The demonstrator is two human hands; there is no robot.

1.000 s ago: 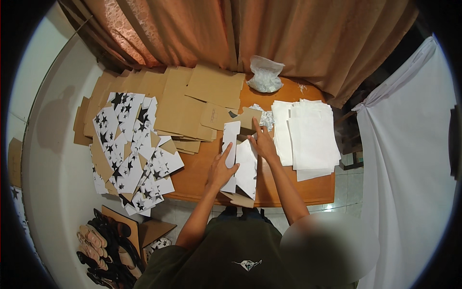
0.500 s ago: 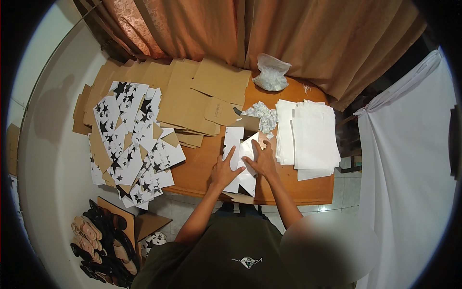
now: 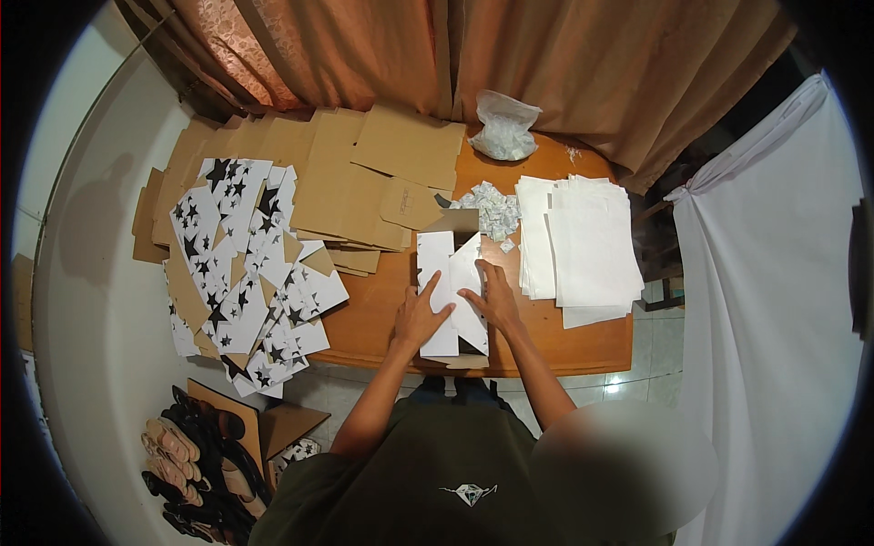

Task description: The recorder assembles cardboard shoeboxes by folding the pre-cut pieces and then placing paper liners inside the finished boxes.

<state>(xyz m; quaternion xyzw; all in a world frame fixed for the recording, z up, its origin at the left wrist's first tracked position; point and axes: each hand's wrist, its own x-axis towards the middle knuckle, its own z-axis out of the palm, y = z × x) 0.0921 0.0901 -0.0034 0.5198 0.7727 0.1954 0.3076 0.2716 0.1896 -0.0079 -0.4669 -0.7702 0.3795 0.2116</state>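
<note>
At the far lower left, sandals (image 3: 170,452) and dark shoes crowd together near the wall. Next, star-printed cardboard pieces (image 3: 244,323), white with black stars, overlap in a loose pile; behind and right, plain brown cardboard sheets (image 3: 339,182) lie stacked flat. Left hand (image 3: 420,321): thumb and index spread wide, on the left white panel of a small carton (image 3: 436,335), which sits at the near edge of the wooden table (image 3: 569,350), brown flaps out at both ends. Small white sachets (image 3: 490,207) scattered just beyond. Right hand (image 3: 499,305): thumb and index apart, touching the right white panel. Behind, filled clear plastic bag (image 3: 506,136). Right: white sheets (image 3: 596,241) stacked, then hanging white cloth (image 3: 765,300).
</note>
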